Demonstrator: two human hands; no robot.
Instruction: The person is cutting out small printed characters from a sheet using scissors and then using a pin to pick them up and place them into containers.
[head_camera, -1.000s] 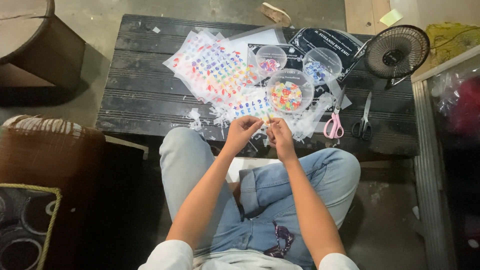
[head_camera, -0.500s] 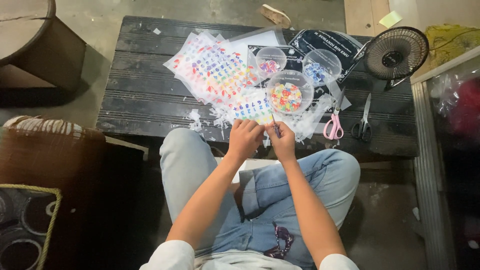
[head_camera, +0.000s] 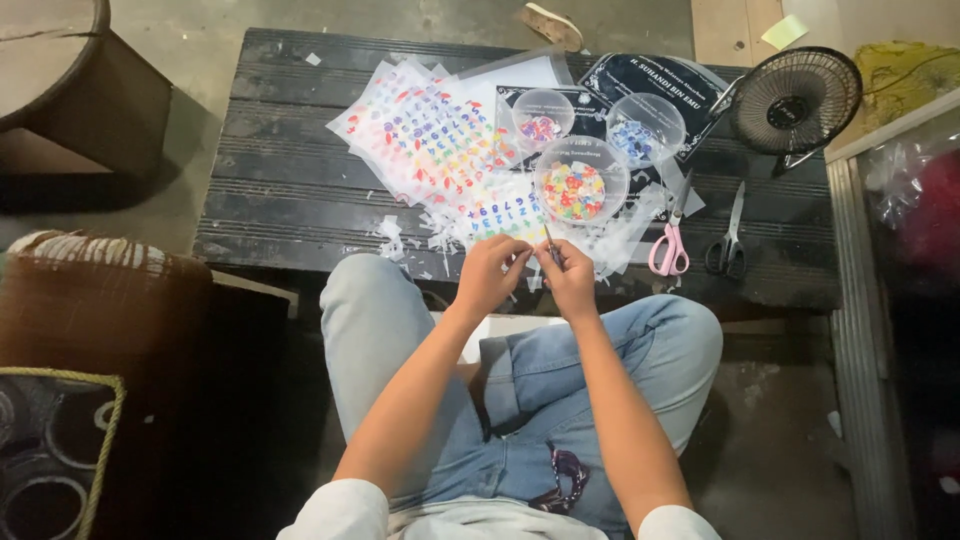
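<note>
Hands met at the near edge of the dark tabletop (head_camera: 280, 190): my left hand (head_camera: 490, 275) and right hand (head_camera: 570, 280) were both pinched together, the right clamped on one thin tool (head_camera: 548, 243); what the left's grip pinched I could not tell. Just beyond I counted three clear round tubs: one of mixed beads (head_camera: 581, 180), one pinkish (head_camera: 543, 119), one blue (head_camera: 645, 129). Two pairs of scissors lay right, pink (head_camera: 668, 246) and black (head_camera: 728, 240). One fan (head_camera: 795, 100) stood behind.
</note>
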